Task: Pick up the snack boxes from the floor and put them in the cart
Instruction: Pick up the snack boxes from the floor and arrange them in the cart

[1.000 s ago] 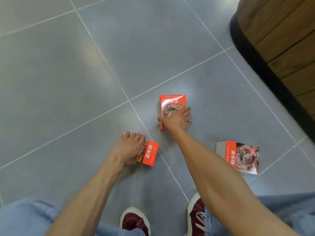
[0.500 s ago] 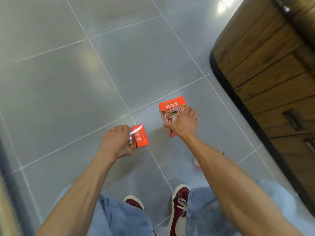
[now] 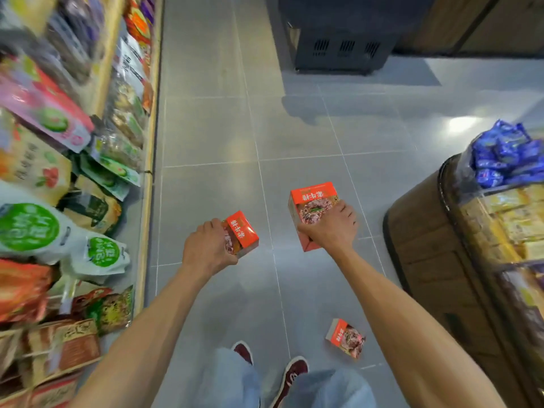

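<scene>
Head view looks down a shop aisle, with both of your arms stretched out in front of you. Your left hand has its fingers curled round the first snack box. This orange-red carton is held up off the floor and tilted, its lettered orange side turned up and to the right. Your right hand grips the second snack box from the near side, fingers wrapped over its picture face, with the lettered orange end pointing away from you. This box is also in the air. The two boxes are apart, with grey tile showing between them. The third snack box lies on the floor below your right forearm, near your right shoe. Along your left runs a shelf packed with blurred snack bags. On your right stands a wooden display stand carrying blue packets and yellow ones. A dark cabinet with vents sits at the far end.
</scene>
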`<state>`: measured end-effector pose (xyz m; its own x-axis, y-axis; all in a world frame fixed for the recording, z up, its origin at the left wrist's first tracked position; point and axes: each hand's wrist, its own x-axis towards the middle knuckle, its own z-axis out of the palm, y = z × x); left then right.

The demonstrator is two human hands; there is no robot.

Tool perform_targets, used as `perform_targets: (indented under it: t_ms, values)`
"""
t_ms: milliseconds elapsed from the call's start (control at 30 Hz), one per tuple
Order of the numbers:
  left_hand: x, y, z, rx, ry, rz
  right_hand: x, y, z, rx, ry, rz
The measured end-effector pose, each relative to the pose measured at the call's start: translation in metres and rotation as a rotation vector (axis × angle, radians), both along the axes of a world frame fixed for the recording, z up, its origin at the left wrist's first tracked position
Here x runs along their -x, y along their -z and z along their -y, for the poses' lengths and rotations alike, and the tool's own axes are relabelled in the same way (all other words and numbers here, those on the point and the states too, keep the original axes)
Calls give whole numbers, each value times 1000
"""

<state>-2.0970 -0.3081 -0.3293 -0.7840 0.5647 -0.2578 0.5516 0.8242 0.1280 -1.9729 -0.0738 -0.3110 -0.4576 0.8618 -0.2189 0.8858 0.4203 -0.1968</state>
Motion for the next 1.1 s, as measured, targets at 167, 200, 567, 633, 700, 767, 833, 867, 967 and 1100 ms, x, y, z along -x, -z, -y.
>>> perform_targets:
  t_ms: [167,200,567,633,700,767,833,867,967,1100]
  values:
    - [8,-107,64,-96,-307,13,37,-101,36,3,-146,-32]
    - [9,-121,79,-124,-396,50,45,-117,45,-3,-184,-41]
    - [-22,-221,213,-179,-797,-30,121,-207,152,-16,-682,-119]
    - [-39,-227,230,-219,-900,-66,131,-211,171,-4,-795,-99]
    - [-62,-227,248,-216,-989,-109,138,-210,192,11,-904,-76]
    - [-92,-225,264,-206,-1109,-95,141,-206,215,25,-1018,-65]
    - [-125,-223,278,-210,-1243,-95,139,-203,238,33,-1129,-65]
    - [-143,-220,284,-192,-1308,-86,137,-202,248,28,-1191,-67]
    - [-204,-212,302,-103,-1472,-59,127,-199,284,13,-1381,-63]
    - [-290,-213,321,-73,-1660,-33,101,-199,339,49,-1597,-22]
